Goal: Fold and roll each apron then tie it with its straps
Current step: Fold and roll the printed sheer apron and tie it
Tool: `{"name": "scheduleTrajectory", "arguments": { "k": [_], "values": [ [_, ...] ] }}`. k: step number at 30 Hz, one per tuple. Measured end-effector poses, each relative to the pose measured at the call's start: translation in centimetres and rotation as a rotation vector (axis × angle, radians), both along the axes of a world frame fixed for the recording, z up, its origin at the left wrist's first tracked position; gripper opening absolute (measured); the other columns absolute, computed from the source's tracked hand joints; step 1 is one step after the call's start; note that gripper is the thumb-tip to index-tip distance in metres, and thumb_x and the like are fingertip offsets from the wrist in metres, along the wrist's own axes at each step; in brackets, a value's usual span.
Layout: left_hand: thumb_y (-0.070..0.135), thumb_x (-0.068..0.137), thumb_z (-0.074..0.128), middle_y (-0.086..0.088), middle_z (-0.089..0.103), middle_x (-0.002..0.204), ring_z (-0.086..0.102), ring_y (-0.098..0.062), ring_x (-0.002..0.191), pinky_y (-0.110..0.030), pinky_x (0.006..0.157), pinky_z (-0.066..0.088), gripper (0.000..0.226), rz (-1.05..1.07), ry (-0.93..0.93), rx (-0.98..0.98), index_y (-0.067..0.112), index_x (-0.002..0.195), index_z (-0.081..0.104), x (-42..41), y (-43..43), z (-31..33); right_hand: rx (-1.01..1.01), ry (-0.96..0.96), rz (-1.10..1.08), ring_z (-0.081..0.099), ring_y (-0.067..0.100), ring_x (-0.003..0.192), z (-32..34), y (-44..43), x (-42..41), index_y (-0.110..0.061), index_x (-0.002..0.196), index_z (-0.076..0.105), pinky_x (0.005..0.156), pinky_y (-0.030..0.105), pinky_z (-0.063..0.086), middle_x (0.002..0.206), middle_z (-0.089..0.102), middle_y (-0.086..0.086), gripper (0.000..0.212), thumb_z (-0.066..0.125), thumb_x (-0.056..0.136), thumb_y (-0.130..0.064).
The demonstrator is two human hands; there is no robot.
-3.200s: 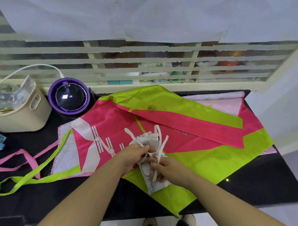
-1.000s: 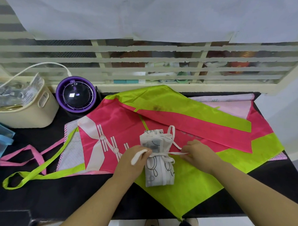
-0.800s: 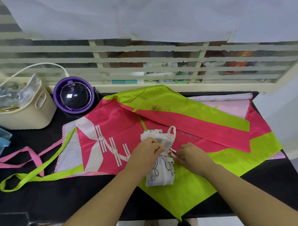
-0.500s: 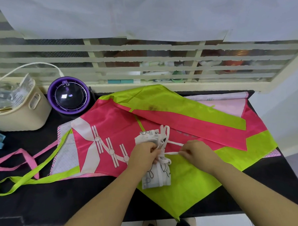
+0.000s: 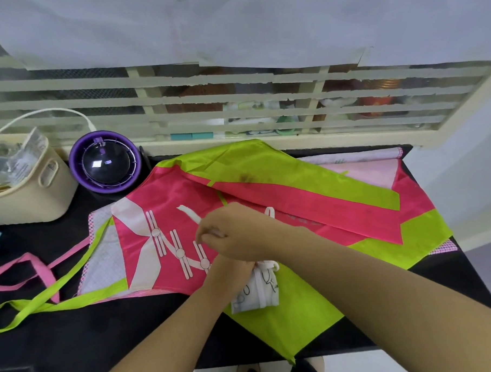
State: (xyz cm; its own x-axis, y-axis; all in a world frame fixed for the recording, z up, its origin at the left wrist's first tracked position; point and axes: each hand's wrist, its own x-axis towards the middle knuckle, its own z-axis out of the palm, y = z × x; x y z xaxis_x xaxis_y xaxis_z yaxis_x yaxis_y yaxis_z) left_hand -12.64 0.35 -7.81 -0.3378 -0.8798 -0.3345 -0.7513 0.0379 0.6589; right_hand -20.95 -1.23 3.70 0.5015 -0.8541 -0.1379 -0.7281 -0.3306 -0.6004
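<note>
The person is tying the white roll (image 5: 258, 294), an apron already folded and rolled up. It is lying on the green part of the spread apron (image 5: 303, 323), right of the middle of the table (image 5: 91, 345) and toward its near edge. The roll's long axis is running near to far, leaning slightly left at the far end. Its near end is pointing toward the person and showing plainly, while the far end is hiding under the hands.

The right hand (image 5: 236, 236) is reaching across to the left, over the left hand, and its fingers are pinching the strap (image 5: 188, 213), whose free end is sticking out far-left. This crossing is probably carrying the strap round the roll or through a knot. The left hand (image 5: 229, 272) is resting on the roll's far half, most likely pinning it so it is not unrolling under the pull. Its fingers are hiding beneath the right hand, so I cannot tell whether they are gripping. The 2 hands are stacked and touching.

1 loop (image 5: 270, 212) of strap is poking out on the far side of the right wrist, and a band is girding the roll's middle. With the end loose, the knot is looking unfinished.
</note>
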Motion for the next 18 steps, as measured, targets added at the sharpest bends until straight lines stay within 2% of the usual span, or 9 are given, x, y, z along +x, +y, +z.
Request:
{"name": "scheduleTrajectory", "arguments": {
  "k": [2,3,5,7,9,12,13,16,18],
  "values": [
    [0.013,0.094,0.050,0.008,0.029,0.055,0.030,-0.006,0.053,-0.020,0.055,0.026,0.042,-0.065,-0.012,-0.030,0.019,0.055,0.034,0.0,0.6,0.6,0.042,0.027,0.061,0.057,0.009,0.083,0.0,-0.7,1.2,-0.011,0.112,0.068,0.075,0.016,0.045,0.104,0.069,0.000,0.030,0.043,0.098,-0.015],
    [0.010,0.094,0.048,0.006,0.028,0.053,0.028,-0.008,0.050,-0.022,0.053,0.026,0.046,-0.049,0.000,-0.018,0.018,0.053,0.027,-0.1,0.5,0.7,0.083,0.035,0.076,0.052,0.005,0.077,0.0,-1.0,1.4,-0.011,0.116,0.066,0.067,0.005,0.038,0.101,0.068,-0.002,0.030,0.042,0.098,-0.014],
    [0.016,0.097,0.043,0.007,0.040,0.057,0.040,-0.008,0.055,-0.025,0.059,0.037,0.043,-0.018,0.021,0.061,0.021,0.056,0.036,-0.3,-0.2,0.6,0.153,0.019,0.049,0.052,0.002,0.084,0.2,-1.8,1.1,-0.013,0.126,0.059,0.069,0.000,0.033,0.117,0.064,-0.003,0.034,0.039,0.099,-0.011],
    [0.025,0.100,0.042,0.007,0.053,0.069,0.054,-0.015,0.071,-0.030,0.072,0.046,0.035,-0.017,0.047,0.122,0.027,0.065,0.048,-0.3,-0.8,0.9,0.155,-0.021,-0.080,0.055,0.003,0.103,0.0,-2.5,-0.6,-0.014,0.133,0.052,0.084,0.006,0.034,0.135,0.054,-0.001,0.038,0.038,0.098,-0.007],
    [0.028,0.100,0.042,0.005,0.059,0.075,0.058,-0.017,0.079,-0.030,0.075,0.047,0.031,-0.024,0.077,0.152,0.027,0.071,0.053,-0.1,-1.2,0.8,0.131,-0.067,-0.255,0.055,0.010,0.112,-0.8,-2.6,-3.0,-0.011,0.129,0.054,0.088,0.011,0.038,0.132,0.056,0.002,0.038,0.039,0.095,-0.002],
    [0.023,0.099,0.041,-0.006,0.068,0.084,0.061,-0.023,0.081,-0.036,0.076,0.048,0.033,-0.035,0.115,0.166,0.011,0.083,0.066,-0.1,-1.2,0.9,0.136,-0.033,-0.341,0.059,0.009,0.077,-2.7,-0.9,-6.0,-0.008,0.110,0.062,0.064,0.010,0.045,0.107,0.067,0.004,0.031,0.041,0.089,0.002],
    [0.022,0.099,0.041,-0.010,0.070,0.086,0.062,-0.026,0.081,-0.039,0.077,0.048,0.035,-0.031,0.125,0.166,0.006,0.086,0.068,-0.1,-1.1,0.8,0.145,0.021,-0.302,0.055,0.008,0.074,-3.3,0.0,-6.5,-0.009,0.109,0.063,0.065,0.013,0.046,0.106,0.068,0.003,0.031,0.044,0.087,0.002],
    [0.026,0.098,0.043,-0.010,0.071,0.085,0.064,-0.029,0.080,-0.041,0.074,0.049,0.037,0.000,0.149,0.167,0.006,0.083,0.070,0.1,-1.2,0.4,0.175,0.166,-0.217,0.048,0.006,0.084,-5.5,1.8,-7.1,-0.014,0.118,0.060,0.072,0.019,0.036,0.118,0.063,0.000,0.037,0.047,0.087,-0.001],
    [0.024,0.097,0.043,-0.012,0.070,0.083,0.063,-0.030,0.078,-0.037,0.068,0.047,0.036,-0.015,0.143,0.136,0.005,0.079,0.068,0.2,-1.1,0.3,0.146,0.190,-0.204,0.049,0.011,0.088,-6.7,2.1,-7.1,-0.016,0.119,0.058,0.073,0.022,0.034,0.120,0.061,0.001,0.034,0.051,0.088,-0.004]
  ]
}}
